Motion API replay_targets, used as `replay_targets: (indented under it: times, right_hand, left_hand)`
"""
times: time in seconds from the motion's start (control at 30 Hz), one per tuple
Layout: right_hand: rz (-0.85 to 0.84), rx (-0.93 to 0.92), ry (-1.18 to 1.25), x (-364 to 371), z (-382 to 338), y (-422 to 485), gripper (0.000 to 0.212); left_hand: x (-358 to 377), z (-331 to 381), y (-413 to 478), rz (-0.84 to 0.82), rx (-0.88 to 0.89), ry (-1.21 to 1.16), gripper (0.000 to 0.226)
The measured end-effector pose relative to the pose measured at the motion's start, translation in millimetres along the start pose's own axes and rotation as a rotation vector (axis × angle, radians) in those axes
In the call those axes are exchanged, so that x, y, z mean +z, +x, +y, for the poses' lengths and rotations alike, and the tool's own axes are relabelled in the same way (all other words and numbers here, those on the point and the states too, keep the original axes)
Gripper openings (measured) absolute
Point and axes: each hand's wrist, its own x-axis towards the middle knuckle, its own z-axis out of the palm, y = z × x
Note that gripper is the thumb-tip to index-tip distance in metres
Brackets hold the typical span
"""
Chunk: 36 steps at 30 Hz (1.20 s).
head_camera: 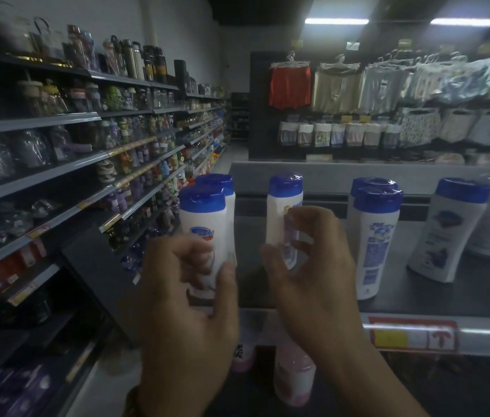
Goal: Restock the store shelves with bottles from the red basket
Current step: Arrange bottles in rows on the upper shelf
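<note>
Left grip (186,290) wraps the lower body of a blue-capped bottle (204,224). Right grip (313,266) pinches a second bottle (281,218) at mid-body. Both are upright over the shelf (418,299), just ahead. Likely rigid, smooth plastic with some weight: hold the waist, not the cap.

White bottles (206,227); blue caps (203,199)

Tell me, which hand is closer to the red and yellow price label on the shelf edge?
Right. The right hand, gripping the middle bottle, is just left of and above the label; the left hand, gripping the front-left bottle, is farther left.
</note>
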Motion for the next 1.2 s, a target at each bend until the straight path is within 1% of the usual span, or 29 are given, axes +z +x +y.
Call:
replay_targets:
  times: [0.03, 0.1, 0.17, 0.27, 0.37, 0.43, 0.53, 0.63, 0.83, 0.97, 1.0, 1.07, 1.13, 1.2]
  right_hand:
    - [0.004, 0.001, -0.027, -1, 2, 1, 0.053]
    - [0.001, 0.005, -0.06, -4, 6, 3, 0.057]
    - [-0.049, 0.032, -0.054, -8, 9, 5, 0.06]
    - [-0.129, 0.037, -0.098, -11, 16, 9, 0.065]
    - [-0.175, 0.104, -0.109, -14, 18, 11, 0.069]
    - [-0.213, 0.103, -0.137, -14, 19, 11, 0.074]
    - [-0.25, 0.077, -0.158, -13, 22, 11, 0.064]
    - [-0.228, 0.122, -0.095, -14, 22, 14, 0.054]
    - [-0.27, 0.147, -0.098, -13, 23, 18, 0.053]
    - [-0.326, 0.077, -0.179, -11, 24, 24, 0.061]
    - [-0.339, 0.076, -0.171, -11, 23, 26, 0.063]
    - [-0.366, 0.103, -0.126, -12, 21, 29, 0.06]
    - [-0.398, 0.129, -0.115, -12, 19, 32, 0.055]
    - [-0.411, 0.148, -0.12, -10, 21, 36, 0.046]
  left_hand:
    - [5, 5, -4, -0.045, 0.025, -0.022, 0.021]
    - [14, 14, -11, -0.163, 0.054, -0.054, 0.029]
    - [22, 23, -16, -0.285, 0.019, -0.086, 0.035]
    - [33, 28, -16, -0.401, -0.142, -0.172, 0.041]
    - [45, 29, -4, -0.471, -0.311, -0.277, 0.043]
    - [51, 30, 6, -0.507, -0.377, -0.321, 0.052]
    - [57, 27, 18, -0.533, -0.413, -0.335, 0.056]
    - [61, 20, 22, -0.569, -0.431, -0.342, 0.054]
    - [60, 20, 20, -0.585, -0.432, -0.289, 0.071]
    - [53, 25, 19, -0.605, -0.441, -0.295, 0.065]
    - [50, 26, 18, -0.609, -0.447, -0.304, 0.066]
    - [47, 32, 16, -0.605, -0.466, -0.301, 0.067]
    - [57, 30, 17, -0.566, -0.479, -0.256, 0.067]
    - [74, 20, 19, -0.425, -0.45, -0.222, 0.079]
